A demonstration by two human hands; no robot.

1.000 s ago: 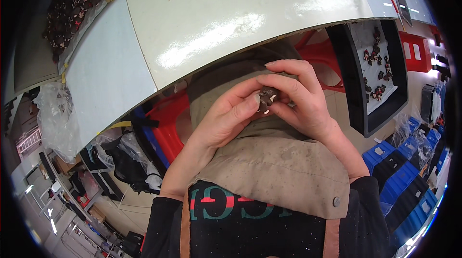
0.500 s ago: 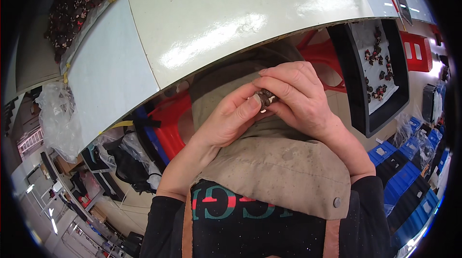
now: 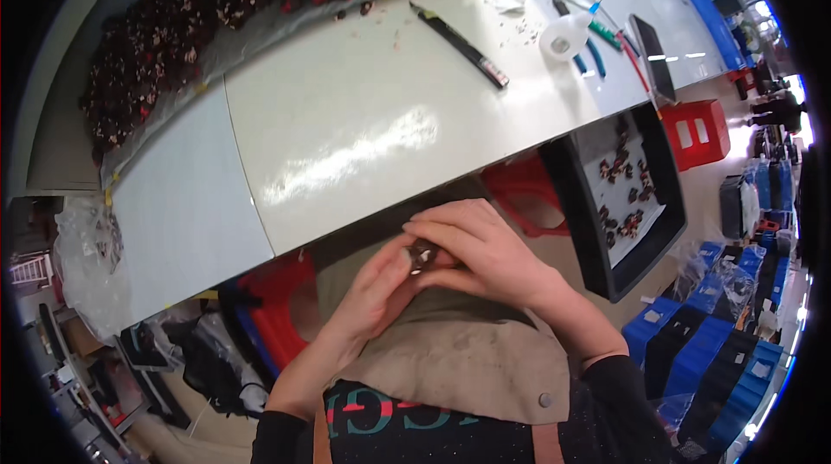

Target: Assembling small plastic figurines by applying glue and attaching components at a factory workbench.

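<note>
A small dark brown figurine-like piece with pale spots (image 3: 422, 254) is held between both hands above my lap. My left hand (image 3: 374, 289) pinches it from the left with thumb and fingers. From the right, my right hand (image 3: 486, 249) closes over it, fingertips meeting those of the left. The hands hide most of the piece, so its exact kind is unclear. Beneath them lies the brown apron (image 3: 459, 351). To the right, a black tray (image 3: 592, 239) lined with white sheet bears several similar small dark pieces (image 3: 630, 171).
A white table (image 3: 346, 118) spans the front. On it are a big heap of dark pieces (image 3: 216, 14), a craft knife (image 3: 460, 45), a white round bottle (image 3: 564, 36) and pliers (image 3: 595, 57). Red stools (image 3: 698, 133) and blue crates (image 3: 692, 330) stand around.
The view has tilted up and shifted, showing more of the table, heap and tools. Both hands still hold the small piece together; its pose between the fingers looks slightly different.
</note>
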